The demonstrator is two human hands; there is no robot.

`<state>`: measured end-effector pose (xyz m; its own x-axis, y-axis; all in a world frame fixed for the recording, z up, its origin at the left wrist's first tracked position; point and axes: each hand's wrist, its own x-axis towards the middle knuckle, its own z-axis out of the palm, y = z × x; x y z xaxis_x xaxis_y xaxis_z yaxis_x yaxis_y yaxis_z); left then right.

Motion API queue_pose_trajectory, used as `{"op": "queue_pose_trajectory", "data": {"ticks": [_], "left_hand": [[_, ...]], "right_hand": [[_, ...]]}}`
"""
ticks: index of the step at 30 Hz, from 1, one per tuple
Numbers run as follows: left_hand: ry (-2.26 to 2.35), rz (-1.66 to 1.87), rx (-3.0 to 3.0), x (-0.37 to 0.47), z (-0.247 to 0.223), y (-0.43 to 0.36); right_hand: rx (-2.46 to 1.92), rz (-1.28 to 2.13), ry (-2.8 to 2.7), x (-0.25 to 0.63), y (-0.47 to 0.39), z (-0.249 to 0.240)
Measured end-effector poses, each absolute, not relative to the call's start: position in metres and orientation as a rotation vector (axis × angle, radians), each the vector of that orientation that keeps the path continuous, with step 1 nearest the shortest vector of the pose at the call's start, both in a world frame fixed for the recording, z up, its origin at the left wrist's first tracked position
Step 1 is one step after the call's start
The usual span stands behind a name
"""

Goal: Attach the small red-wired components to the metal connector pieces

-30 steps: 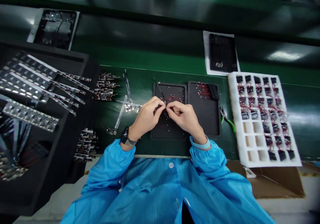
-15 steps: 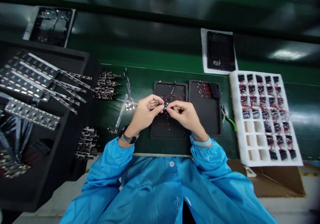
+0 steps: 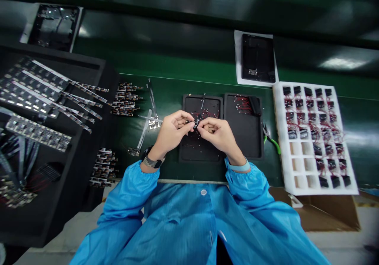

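Observation:
My left hand (image 3: 177, 127) pinches a small dark electronic part (image 3: 196, 122) between thumb and fingertips. Thumb and forefinger of my right hand (image 3: 217, 132) close on the same part from the other side. Its exact kind is too small to make out. Both hands are over a black tray (image 3: 192, 154), where red-wired pieces (image 3: 211, 113) lie behind the fingertips. A thin ribbon strip (image 3: 203, 100) points away beyond the hands; whether it joins the held part I cannot tell.
A second black tray (image 3: 245, 138) holds red-wired parts, with green-handled cutters (image 3: 272, 140) beside it. A white foam tray (image 3: 299, 190) with small black parts stands right. Circuit boards (image 3: 38, 132) and ribbon cables fill a large black bin (image 3: 56, 202) at left. Bundled connectors (image 3: 126, 99) lie nearby.
The view has shifted slightly. Both hands keep their pinch over the tray, and the thin strip beyond them sits a little more to the left and upright.

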<state>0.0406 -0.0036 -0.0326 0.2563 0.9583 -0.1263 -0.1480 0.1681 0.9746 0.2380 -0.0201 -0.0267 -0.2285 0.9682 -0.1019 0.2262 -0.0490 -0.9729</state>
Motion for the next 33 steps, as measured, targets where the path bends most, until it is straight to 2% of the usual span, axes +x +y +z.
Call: {"op": "queue_pose_trajectory", "data": {"ticks": [27,33], "left_hand": [[1.052,0.963,1.195,0.0372,-0.0272,-0.0015],[1.050,0.936,1.150,0.0371,-0.0265,-0.0001]], "right_hand": [[-1.258,1.487,-1.532,0.2468,-0.0171,-0.0278],[-1.302,1.316,-1.670,0.2459,-0.0181,-0.0245]]}}
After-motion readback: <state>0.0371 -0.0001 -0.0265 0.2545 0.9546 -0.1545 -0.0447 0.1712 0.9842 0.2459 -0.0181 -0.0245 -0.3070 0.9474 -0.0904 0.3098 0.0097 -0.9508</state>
